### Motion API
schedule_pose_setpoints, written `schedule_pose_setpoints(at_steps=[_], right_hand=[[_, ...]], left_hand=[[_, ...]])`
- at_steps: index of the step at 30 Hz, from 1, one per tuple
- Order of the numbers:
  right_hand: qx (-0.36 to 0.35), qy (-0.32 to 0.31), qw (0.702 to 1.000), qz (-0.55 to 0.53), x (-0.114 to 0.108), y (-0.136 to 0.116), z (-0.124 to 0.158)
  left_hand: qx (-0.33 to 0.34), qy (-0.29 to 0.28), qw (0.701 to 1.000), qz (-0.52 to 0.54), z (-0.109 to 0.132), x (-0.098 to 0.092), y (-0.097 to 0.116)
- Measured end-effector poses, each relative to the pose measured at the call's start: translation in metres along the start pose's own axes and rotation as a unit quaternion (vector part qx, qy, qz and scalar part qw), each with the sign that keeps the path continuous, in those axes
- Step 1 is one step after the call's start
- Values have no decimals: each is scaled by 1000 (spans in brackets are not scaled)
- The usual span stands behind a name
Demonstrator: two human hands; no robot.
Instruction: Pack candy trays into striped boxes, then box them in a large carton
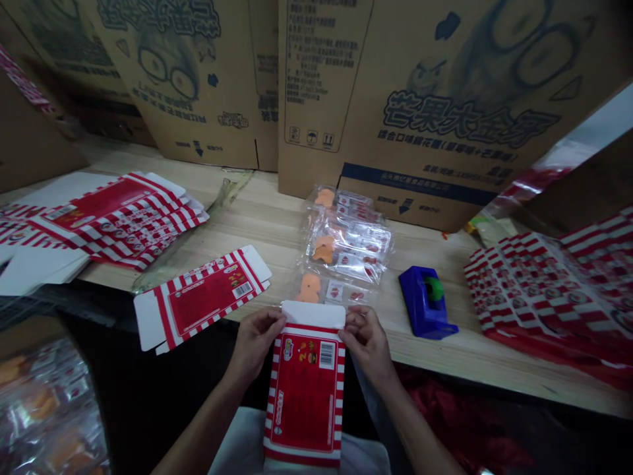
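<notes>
Both hands grip a red and white striped carton at its top end, near the wooden table's front edge. My left hand pinches the carton's left upper corner. My right hand pinches the right upper corner beside the white top flap. The carton stands roughly upright over my lap, barcode side facing me. Just beyond the flap lies a pile of clear plastic packets with orange sweets.
A flat unfolded carton lies left of my hands. Stacks of flat striped cartons sit at the left and right. A blue tape dispenser stands to the right. Large cardboard boxes wall the table's back.
</notes>
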State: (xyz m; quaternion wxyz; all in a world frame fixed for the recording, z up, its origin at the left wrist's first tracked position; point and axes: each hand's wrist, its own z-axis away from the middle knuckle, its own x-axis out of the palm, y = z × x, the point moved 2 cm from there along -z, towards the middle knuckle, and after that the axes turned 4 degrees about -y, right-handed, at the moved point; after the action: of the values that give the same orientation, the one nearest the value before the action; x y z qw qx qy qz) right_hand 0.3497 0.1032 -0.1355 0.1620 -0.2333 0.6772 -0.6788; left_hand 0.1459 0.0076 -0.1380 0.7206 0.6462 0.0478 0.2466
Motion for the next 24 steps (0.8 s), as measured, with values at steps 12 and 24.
schedule_pose_setpoints(at_steps=[12, 24], right_hand=[[47, -139, 988, 51, -15, -3, -12], [-89, -98, 969, 209, -8, -1, 8]], left_hand=[[15, -153, 982, -109, -14, -6, 13], [45, -193, 950, -242, -8, -3, 16]])
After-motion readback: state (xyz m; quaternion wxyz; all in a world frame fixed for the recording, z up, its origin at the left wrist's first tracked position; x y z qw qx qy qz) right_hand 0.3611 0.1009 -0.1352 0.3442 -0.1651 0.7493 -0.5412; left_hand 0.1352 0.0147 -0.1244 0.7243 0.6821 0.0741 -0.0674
